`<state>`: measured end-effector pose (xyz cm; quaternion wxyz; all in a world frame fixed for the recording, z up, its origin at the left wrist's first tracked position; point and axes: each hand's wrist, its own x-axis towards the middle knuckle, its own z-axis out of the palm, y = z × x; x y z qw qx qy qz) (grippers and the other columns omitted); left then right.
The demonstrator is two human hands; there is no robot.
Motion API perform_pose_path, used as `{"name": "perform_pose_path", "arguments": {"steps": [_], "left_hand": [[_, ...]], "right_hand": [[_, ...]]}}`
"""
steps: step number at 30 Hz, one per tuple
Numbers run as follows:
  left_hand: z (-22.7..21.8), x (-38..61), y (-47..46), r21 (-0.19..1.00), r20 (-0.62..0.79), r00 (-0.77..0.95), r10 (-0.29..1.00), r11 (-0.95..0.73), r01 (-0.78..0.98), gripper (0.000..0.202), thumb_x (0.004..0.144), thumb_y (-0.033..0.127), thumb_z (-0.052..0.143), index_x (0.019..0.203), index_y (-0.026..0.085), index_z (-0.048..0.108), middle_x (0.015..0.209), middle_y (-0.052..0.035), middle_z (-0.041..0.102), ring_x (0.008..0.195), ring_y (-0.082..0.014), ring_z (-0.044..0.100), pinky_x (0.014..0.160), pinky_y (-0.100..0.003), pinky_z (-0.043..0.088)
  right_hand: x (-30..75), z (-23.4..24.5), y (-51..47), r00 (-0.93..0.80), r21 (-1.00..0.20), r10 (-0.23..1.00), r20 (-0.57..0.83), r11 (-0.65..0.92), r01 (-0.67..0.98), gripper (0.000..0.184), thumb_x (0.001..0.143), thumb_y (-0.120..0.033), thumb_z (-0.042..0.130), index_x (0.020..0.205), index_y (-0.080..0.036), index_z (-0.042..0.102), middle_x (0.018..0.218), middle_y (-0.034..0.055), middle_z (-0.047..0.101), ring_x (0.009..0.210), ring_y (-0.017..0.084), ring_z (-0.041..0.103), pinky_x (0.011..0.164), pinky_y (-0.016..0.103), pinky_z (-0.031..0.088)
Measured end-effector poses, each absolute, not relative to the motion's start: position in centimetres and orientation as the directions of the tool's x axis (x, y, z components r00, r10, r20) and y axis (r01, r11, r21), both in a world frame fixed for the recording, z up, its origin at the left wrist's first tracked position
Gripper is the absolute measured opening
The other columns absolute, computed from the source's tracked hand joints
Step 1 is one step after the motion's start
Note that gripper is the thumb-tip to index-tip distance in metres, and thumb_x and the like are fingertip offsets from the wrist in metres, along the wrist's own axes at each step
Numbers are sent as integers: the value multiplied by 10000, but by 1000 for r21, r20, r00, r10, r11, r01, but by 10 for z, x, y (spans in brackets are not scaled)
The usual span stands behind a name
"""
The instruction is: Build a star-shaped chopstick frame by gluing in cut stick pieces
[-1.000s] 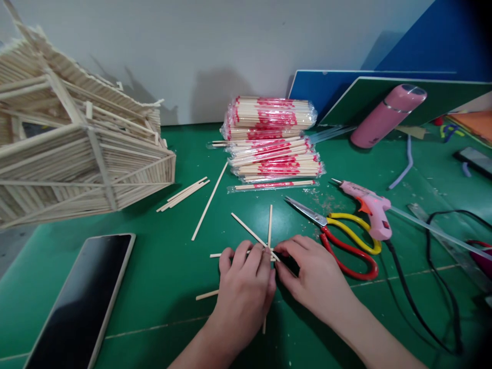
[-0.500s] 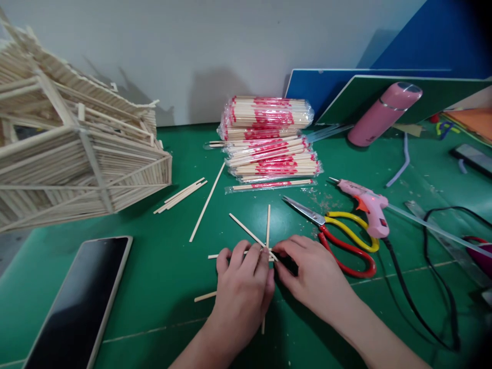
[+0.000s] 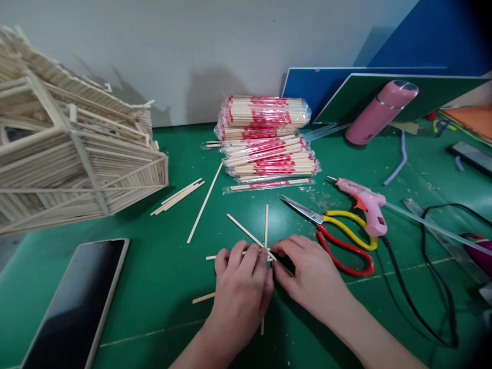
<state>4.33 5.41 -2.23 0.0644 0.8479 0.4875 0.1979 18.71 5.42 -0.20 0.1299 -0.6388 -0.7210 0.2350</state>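
Observation:
Several crossed wooden chopsticks (image 3: 246,229) lie on the green table in front of me, meeting near my fingertips. Over them rests my left hand (image 3: 242,279), its fingers bent and pressed down on the sticks; it hides much of their middle. From the right, my right hand (image 3: 307,266) pinches the stick ends at the crossing between thumb and index finger. One upright-pointing chopstick (image 3: 266,225) runs away from the crossing, and a lower one (image 3: 203,298) sticks out left of my left hand. Whether the sticks are glued together cannot be seen.
Scissors (image 3: 326,225) and a pink glue gun (image 3: 363,202) with a cord lie right. Wrapped chopstick packs (image 3: 269,154) are stacked behind, near a pink bottle (image 3: 380,113). A stick-built model (image 3: 84,154), loose chopsticks (image 3: 179,197) and a phone (image 3: 77,302) are left.
The whole view has shifted slightly, so things appear a little further left. Both hands keep their hold on the crossed chopsticks with no clear movement.

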Motion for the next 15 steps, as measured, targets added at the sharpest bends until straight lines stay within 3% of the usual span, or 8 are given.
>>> {"name": "perform_pose_path", "arguments": {"steps": [15], "left_hand": [[-21,43,54,309,252,468,847,-529,790,229,790,216,450,956,180,604,953,-65,629,941,-237,482,807,-414,278]], "right_hand": [[187,-6,56,-135,-519,987,-87,71,852,88,732,-198,524,784,-204,595,743,17,577,724,164,516,666,270,379]]}}
